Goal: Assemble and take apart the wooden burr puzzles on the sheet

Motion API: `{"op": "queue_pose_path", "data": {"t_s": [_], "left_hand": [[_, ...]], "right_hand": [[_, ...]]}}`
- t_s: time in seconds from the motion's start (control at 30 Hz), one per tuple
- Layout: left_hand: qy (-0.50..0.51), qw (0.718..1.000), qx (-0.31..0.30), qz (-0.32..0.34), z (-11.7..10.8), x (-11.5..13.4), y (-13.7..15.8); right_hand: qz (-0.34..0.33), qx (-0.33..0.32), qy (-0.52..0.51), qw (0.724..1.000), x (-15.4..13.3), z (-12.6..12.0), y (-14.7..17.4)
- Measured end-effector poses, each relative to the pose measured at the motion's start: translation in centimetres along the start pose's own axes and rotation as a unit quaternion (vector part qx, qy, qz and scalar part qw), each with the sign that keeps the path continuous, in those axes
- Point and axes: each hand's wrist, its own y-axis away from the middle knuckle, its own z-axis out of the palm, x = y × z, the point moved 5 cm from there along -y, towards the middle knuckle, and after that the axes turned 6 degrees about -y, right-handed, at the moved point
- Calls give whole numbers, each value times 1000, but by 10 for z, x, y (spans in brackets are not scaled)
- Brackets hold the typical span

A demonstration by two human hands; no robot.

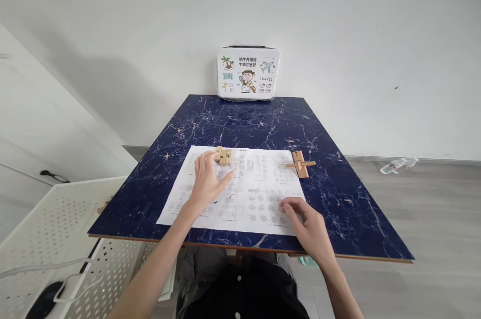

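My left hand (206, 179) reaches over the paper sheet, thumb spread away from the fingers. Its fingertips are beside a small interlocking wooden block puzzle (224, 156), perhaps touching it, but it is not gripped. My right hand (306, 219) rests at the sheet's lower right edge with its fingers curled and the thumb close to the index finger; no object shows in it. Rows of small printed diagrams cover the white paper sheet (240, 209). Across its upper right edge lies a wooden cross-shaped puzzle (300, 164), a flat piece marked "3" with a thin stick through it.
A white cartoon-printed case (248, 73) stands against the wall at the back of the dark blue marbled table (240, 123). To the left is a white perforated rack (75, 209) with a cable and a black object. A clear plastic bottle (399, 165) lies on the floor at right.
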Motion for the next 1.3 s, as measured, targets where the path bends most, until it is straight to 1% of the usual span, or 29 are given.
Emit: {"op": "queue_pose_path", "data": {"t_s": [0.13,0.23,0.33,0.47,0.6,0.7,0.87,1.07,1.13,1.2,1.3], "left_hand": [[-46,998,-38,29,33,-19,-37],[-51,995,-65,48,52,-27,-58],[-42,994,-79,69,61,-27,-68],[-29,990,-95,98,61,-22,-67],[-12,988,-113,106,58,-12,-56],[6,985,-131,112,57,1,-44],[72,967,-202,140,58,36,-18],[100,952,-242,159,55,75,20],[98,947,-259,161,52,81,33],[91,947,-264,158,47,82,43],[68,958,-246,133,36,75,56]], "right_hand": [[-15,-5,6,1000,-2,1,-1],[-24,-7,5,1000,-5,2,-1],[-32,-7,1,999,-8,2,-1],[-42,-4,7,999,-11,2,-1],[-46,-4,10,999,-12,3,-1],[-47,-3,10,999,-13,3,-1],[-45,-4,10,999,-14,3,-2],[-53,-6,13,999,-14,3,-3],[-55,-6,15,998,-14,3,-3],[-57,-6,17,998,-14,3,-3],[-57,-4,19,998,-13,3,-3]]}}
